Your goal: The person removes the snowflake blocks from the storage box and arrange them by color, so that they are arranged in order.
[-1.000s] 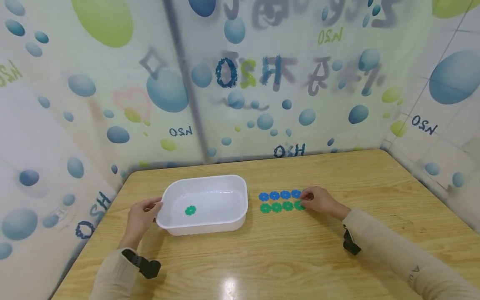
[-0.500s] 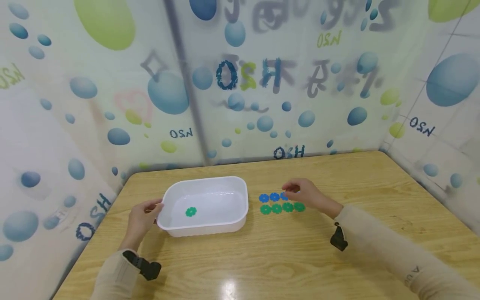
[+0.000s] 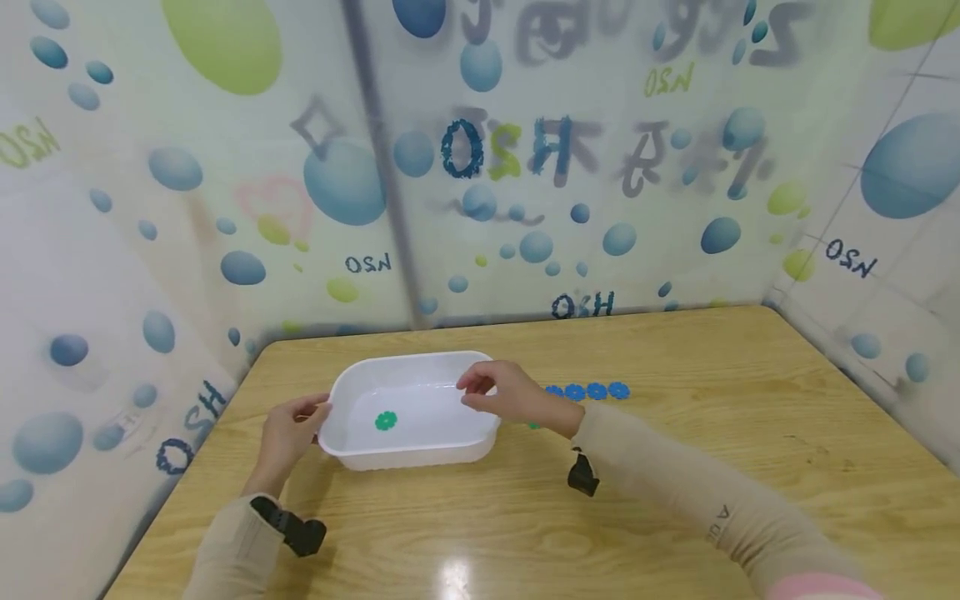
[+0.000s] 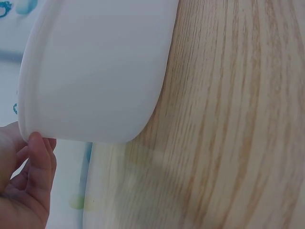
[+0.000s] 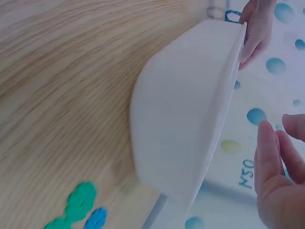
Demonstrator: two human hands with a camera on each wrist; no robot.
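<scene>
A white plastic basin (image 3: 412, 458) stands on the table, with one green snowflake disc (image 3: 386, 421) lying on its floor. My left hand (image 3: 288, 433) pinches the basin's left rim between thumb and fingers, as the left wrist view also shows. Over the basin's right end hovers my right hand (image 3: 517, 396), fingers bent and thumb apart. Nothing shows between those fingertips in the right wrist view. Right of the basin lie a row of several blue discs (image 3: 597, 392) and, mostly hidden behind the right hand and forearm, green discs (image 5: 81, 200).
The wooden table (image 3: 712, 367) reaches back to a wall sheet (image 3: 645, 275) printed with blue and green bubbles. Dark wrist cameras sit on both cuffs, the right one (image 3: 582, 475) hanging low over the table.
My right hand has moved left from the right end of the disc rows, across the blue row, to above the basin's right rim. The left hand keeps its place on the rim.
</scene>
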